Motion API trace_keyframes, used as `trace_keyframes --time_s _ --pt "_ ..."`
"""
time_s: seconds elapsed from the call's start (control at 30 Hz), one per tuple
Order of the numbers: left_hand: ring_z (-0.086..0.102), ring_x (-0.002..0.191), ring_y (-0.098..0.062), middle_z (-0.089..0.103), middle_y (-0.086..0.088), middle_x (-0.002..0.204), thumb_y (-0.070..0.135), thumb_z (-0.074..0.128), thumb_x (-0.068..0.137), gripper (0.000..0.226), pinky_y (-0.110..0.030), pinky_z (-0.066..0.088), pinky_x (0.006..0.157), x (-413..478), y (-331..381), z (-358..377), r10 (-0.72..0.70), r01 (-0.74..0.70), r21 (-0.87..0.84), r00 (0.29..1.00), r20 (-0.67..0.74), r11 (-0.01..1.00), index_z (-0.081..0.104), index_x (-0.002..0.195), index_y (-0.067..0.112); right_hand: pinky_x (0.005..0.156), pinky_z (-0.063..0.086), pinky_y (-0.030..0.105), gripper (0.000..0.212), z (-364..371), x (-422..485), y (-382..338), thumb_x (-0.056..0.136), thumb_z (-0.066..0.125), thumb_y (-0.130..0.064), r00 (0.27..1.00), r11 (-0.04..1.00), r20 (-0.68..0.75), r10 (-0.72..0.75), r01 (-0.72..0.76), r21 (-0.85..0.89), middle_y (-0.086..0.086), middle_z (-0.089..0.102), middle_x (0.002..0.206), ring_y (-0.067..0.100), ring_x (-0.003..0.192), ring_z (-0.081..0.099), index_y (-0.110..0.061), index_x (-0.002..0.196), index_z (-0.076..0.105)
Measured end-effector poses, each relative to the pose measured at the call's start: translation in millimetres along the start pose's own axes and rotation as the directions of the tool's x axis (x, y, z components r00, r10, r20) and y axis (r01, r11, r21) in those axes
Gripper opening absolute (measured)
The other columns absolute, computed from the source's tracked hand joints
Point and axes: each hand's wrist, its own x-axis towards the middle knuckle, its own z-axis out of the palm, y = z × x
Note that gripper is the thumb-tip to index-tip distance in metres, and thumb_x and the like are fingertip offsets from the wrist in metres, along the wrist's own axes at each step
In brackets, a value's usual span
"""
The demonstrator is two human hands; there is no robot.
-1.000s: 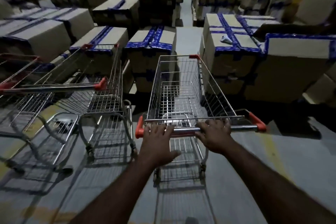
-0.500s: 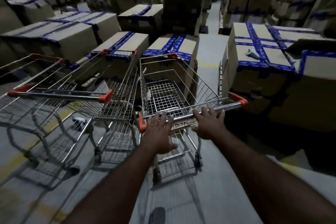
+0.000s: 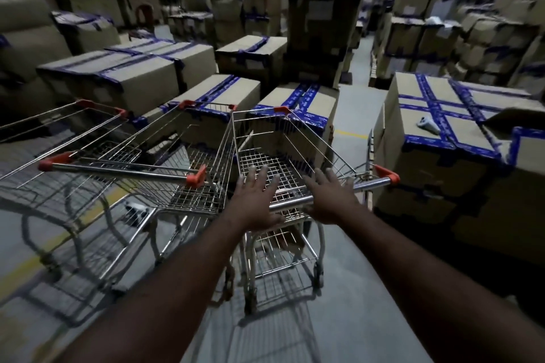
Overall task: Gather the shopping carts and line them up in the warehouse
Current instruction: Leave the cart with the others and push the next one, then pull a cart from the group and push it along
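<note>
A wire shopping cart (image 3: 290, 138) with orange corner caps stands right in front of me, angled slightly left. Its left side touches a second cart (image 3: 165, 156), and a third cart (image 3: 56, 126) stands further left. My left hand (image 3: 255, 200) and my right hand (image 3: 330, 200) rest on the near cart's chrome handle bar (image 3: 292, 202). The palms sit on the bar, and the fingers are stretched forward and spread, not curled round it. All three baskets are empty.
Taped cardboard boxes (image 3: 298, 106) stand just beyond the carts' noses. A big box stack (image 3: 442, 132) crowds the right side. Between them a narrow grey aisle (image 3: 354, 109) runs forward. A yellow floor line (image 3: 59, 233) passes under the left carts.
The cart has rolled forward and swung left until it sits against the second cart. My fingers have uncurled from the handle and now lie flat and spread.
</note>
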Motion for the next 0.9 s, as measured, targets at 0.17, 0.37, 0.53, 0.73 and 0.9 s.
trace_keyframes --time_s 0.17,0.37,0.53,0.73,0.9 --pt "-0.029 0.144 -0.033 -0.029 -0.009 0.159 0.069 0.057 0.084 0.108 -0.051 -0.016 0.115 -13 -13 -25 -0.039 0.041 0.030 0.996 -0.079 0.999 -0.014 0.155 0.030 0.115 -0.001 0.069 0.088 -21 -2 -22 0.090 0.057 -0.059 0.998 0.999 -0.042 -0.044 0.044 0.014 0.006 -0.001 0.167 0.031 0.152 -0.005 -0.033 0.157 0.007" --pt "-0.025 0.147 -0.033 -0.020 -0.008 0.163 0.070 0.057 0.083 0.110 -0.053 -0.008 0.118 -79 -17 -33 -0.129 0.131 0.015 0.988 -0.089 0.991 -0.010 0.157 0.023 0.115 0.002 0.070 0.088 -28 -36 -60 0.089 0.057 -0.059 0.988 0.988 -0.036 -0.149 0.150 0.041 0.007 0.000 0.167 0.030 0.153 -0.003 -0.032 0.157 0.008" --pt "-0.020 0.149 -0.034 -0.019 -0.008 0.164 0.069 0.055 0.085 0.108 -0.056 -0.003 0.121 -161 -33 -28 -0.288 0.288 -0.011 0.956 -0.054 0.958 -0.009 0.158 0.022 0.112 0.006 0.071 0.085 -19 -69 -115 0.090 0.056 -0.060 0.945 0.945 -0.079 -0.319 0.323 0.050 0.007 0.005 0.166 0.031 0.152 0.004 -0.032 0.157 0.012" --pt "-0.015 0.150 -0.035 -0.012 -0.007 0.166 0.067 0.054 0.087 0.103 -0.057 0.001 0.120 -251 -78 -38 -0.432 0.435 0.017 0.898 -0.083 0.900 -0.004 0.158 0.019 0.114 0.010 0.067 0.084 -30 -106 -200 0.090 0.053 -0.063 0.876 0.879 -0.111 -0.469 0.475 0.037 0.006 0.005 0.166 0.028 0.152 0.005 -0.033 0.156 0.011" --pt "-0.013 0.151 -0.034 -0.010 -0.007 0.166 0.067 0.052 0.088 0.101 -0.054 0.001 0.121 -363 -134 -39 -0.554 0.560 0.007 0.822 -0.129 0.829 -0.003 0.158 0.020 0.114 0.016 0.066 0.085 -54 -137 -305 0.090 0.051 -0.065 0.813 0.815 -0.108 -0.573 0.578 0.025 0.007 0.005 0.166 0.029 0.152 0.005 -0.031 0.156 0.010"
